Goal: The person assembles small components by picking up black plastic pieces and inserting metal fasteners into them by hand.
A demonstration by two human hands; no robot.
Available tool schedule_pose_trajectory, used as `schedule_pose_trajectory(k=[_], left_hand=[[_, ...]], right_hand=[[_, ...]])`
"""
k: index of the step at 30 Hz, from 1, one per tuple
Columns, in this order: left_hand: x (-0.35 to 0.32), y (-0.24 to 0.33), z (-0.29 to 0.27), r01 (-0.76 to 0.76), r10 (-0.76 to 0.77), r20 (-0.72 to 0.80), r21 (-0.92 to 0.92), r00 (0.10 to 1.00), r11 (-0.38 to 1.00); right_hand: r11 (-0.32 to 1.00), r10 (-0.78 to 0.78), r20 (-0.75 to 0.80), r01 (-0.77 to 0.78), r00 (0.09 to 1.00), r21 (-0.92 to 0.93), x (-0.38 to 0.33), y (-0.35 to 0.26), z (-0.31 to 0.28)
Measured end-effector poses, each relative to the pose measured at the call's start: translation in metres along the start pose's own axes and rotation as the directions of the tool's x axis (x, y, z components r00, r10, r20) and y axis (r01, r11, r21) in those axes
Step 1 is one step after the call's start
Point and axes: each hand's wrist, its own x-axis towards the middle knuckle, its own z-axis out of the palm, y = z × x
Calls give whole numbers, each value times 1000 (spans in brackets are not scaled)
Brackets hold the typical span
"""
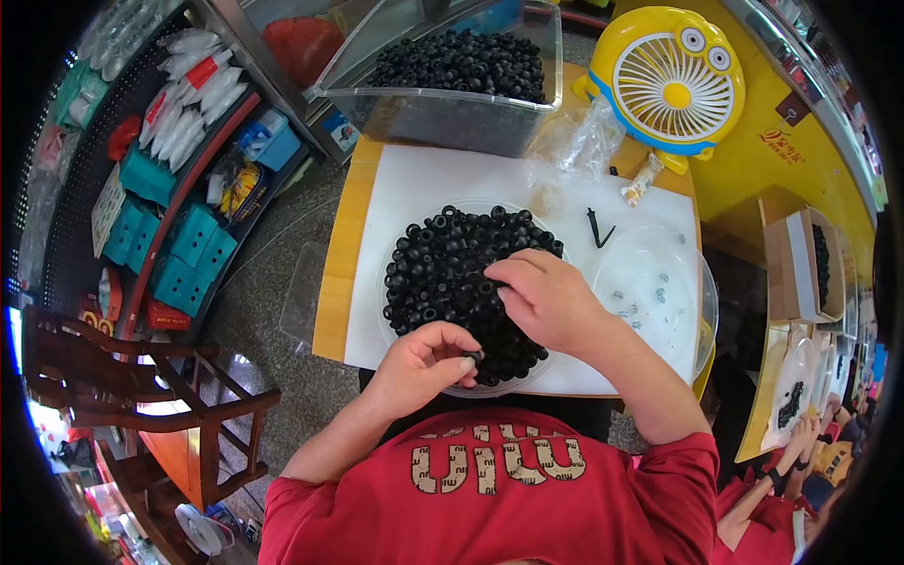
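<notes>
A heap of small black rubber rings fills a round clear dish on a white sheet over a wooden table. My left hand rests at the heap's near edge, fingers curled and pinching one black ring. Over the heap's right side lies my right hand, fingertips pressed down into the rings; whether it grips one is hidden.
A clear plastic bin of more black rings stands at the table's far edge. Right of the heap sits a clear dish with small pale parts. A yellow desk fan, a crumpled plastic bag and a black clip lie behind. Shelves stand left, a wooden chair lower left.
</notes>
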Motion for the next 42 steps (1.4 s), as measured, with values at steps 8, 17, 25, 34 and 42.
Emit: schedule_pose_trajectory(k=[8, 17, 25, 34, 42], left_hand=[[16, 5, 16, -20, 19, 33, 28, 999, 999], [23, 7, 36, -3, 3, -4, 89, 1000, 996], [24, 13, 52, 1, 6, -40, 153, 999, 988], [24, 9, 59, -3, 16, -110, 114, 994, 993], [25, 6, 62, -61, 83, -148, 142, 986, 988]], right_hand=[[886, 128, 45, -134, 991, 443, -32, -16, -1], [676, 339, -8, -238, 941, 697, -55, -1, -8], [731, 226, -135, -77, 965, 678, -64, 4, 0], [718, 298, -178, -98, 938, 689, -72, -2, 3], [615, 441, -184, -146, 878, 775, -73, -10, 14]])
